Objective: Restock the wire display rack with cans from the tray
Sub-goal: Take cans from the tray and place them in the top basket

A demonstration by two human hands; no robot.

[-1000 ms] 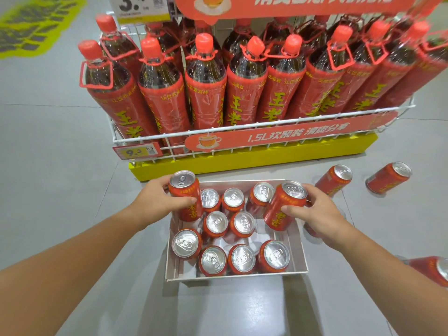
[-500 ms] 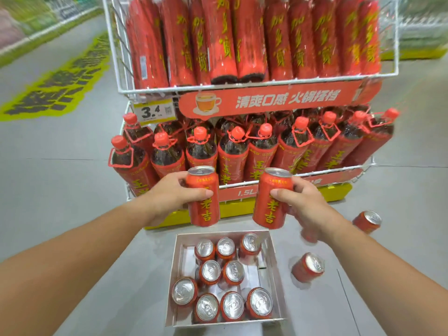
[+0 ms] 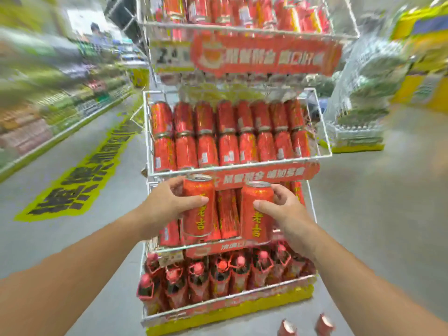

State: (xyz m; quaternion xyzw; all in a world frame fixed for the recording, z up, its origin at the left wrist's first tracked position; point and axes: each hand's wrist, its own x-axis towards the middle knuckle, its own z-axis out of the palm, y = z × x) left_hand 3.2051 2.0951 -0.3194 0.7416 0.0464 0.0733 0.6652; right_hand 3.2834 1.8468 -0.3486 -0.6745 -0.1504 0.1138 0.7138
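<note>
My left hand (image 3: 167, 204) grips an upright red can (image 3: 198, 209) with yellow characters. My right hand (image 3: 286, 209) grips a second red can (image 3: 257, 214) beside it. Both cans are held in front of a middle shelf of the white wire display rack (image 3: 322, 132), just below the shelf that carries two stacked rows of red cans (image 3: 228, 137). The tray is out of view.
Large red-capped bottles (image 3: 218, 272) fill the bottom shelf above a yellow base (image 3: 242, 311). Two loose cans (image 3: 305, 326) lie on the grey floor at the bottom right. A store aisle with shelving runs at the left, wrapped stock stands at the right, and a person is far back.
Both hands lifted a can out of the tray and raised them up to the middle shelf. The view tilted upward, so the tray dropped out of sight.
</note>
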